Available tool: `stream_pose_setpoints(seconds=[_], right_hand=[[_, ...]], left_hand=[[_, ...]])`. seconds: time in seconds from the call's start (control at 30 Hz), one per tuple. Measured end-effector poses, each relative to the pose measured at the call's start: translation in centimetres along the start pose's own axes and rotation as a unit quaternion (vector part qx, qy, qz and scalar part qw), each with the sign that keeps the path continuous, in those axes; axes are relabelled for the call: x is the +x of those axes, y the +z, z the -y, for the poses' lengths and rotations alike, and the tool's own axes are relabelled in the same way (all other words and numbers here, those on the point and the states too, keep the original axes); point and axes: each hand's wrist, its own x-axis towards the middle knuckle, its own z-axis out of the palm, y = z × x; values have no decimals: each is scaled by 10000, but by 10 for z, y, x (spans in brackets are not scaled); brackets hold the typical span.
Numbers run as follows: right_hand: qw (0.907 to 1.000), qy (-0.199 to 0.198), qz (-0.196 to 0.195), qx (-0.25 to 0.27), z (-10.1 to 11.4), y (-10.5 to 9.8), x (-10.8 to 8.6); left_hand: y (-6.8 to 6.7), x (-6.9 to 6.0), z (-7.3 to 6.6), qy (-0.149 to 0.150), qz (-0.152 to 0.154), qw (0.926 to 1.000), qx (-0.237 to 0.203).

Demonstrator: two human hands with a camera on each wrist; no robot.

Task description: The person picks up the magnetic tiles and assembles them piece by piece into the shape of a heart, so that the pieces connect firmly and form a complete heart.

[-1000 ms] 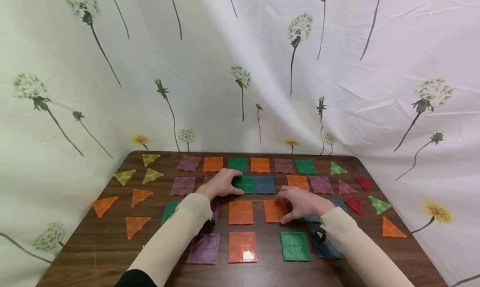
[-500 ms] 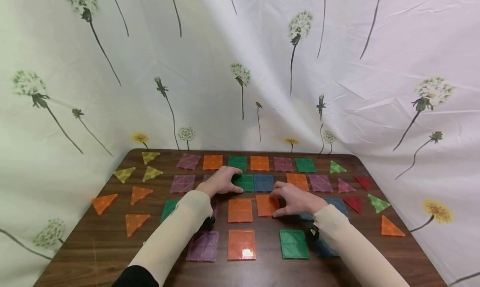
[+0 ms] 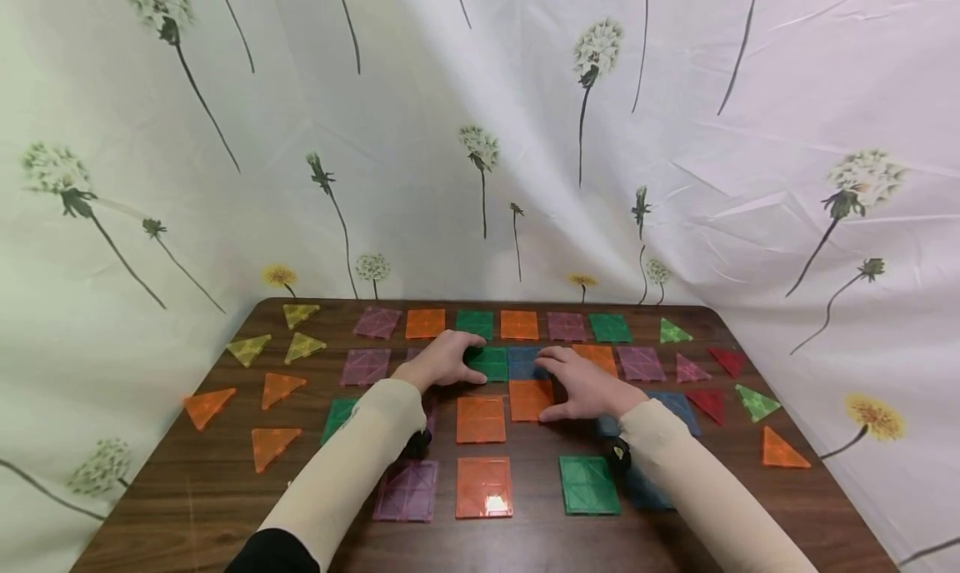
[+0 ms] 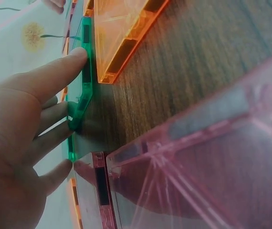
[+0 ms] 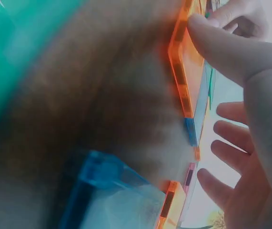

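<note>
My left hand (image 3: 444, 360) holds a green square magnetic tile (image 3: 492, 364), thumb on its near edge and forefinger at the far side. In the left wrist view the thumb lies against the green tile's edge (image 4: 86, 71). A blue square tile (image 3: 523, 362) adjoins it on the right. Just below the blue one lies an orange square tile (image 3: 528, 400), their edges meeting. The right hand (image 3: 588, 385) has its thumb at the orange tile's near right corner, forefinger over the blue tile. Its other fingers are spread in the right wrist view, apart from the orange tile (image 5: 192, 71).
Two orange squares (image 3: 482, 420) (image 3: 483, 487) lie in the middle, with a purple square (image 3: 406, 491) and a green square (image 3: 589, 485) beside the nearer. A row of squares lines the table's back. Triangles, such as an orange one (image 3: 274, 447), lie along both sides.
The orange tile has slid left and away from me until it meets the blue tile. My right hand moved with it, then its fingers spread. The left hand stayed in place.
</note>
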Motion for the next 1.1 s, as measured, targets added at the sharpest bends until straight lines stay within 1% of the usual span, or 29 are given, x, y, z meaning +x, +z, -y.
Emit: stream_pose_setpoints(seconds=[0.1, 0.23, 0.4, 0.5, 0.63, 0.7, 0.83, 0.93, 1.0, 1.1], right_hand=[[9997, 155, 145, 93, -2, -2, 4], [9993, 197, 306, 99, -4, -2, 8], [9994, 165, 295, 70, -7, 0, 9], [9993, 212, 279, 107, -9, 2, 6], [9990, 297, 287, 149, -10, 2, 2], [9990, 306, 294, 132, -10, 2, 2], [9991, 293, 309, 92, -8, 2, 4], [9991, 299, 302, 85, -8, 2, 5], [9990, 295, 310, 116, -7, 2, 5], [9988, 288, 303, 243, -7, 1, 5]], left_hand=[[-1, -1, 2, 46, -5, 10000, 1], [-3, -6, 4, 149, -64, 9998, -66], [-8, -14, 7, 401, -344, 9983, -237], [-11, -20, 3, 539, -395, 9973, -308], [-12, -31, -5, 711, -221, 9969, -265], [-13, -38, -7, 849, -60, 9961, -241], [-12, -52, -13, 1222, 301, 9919, -181], [-9, -61, -18, 1460, 548, 9878, -13], [-7, -67, -21, 1524, 632, 9862, 102], [-2, -76, -24, 1569, 646, 9852, 235]])
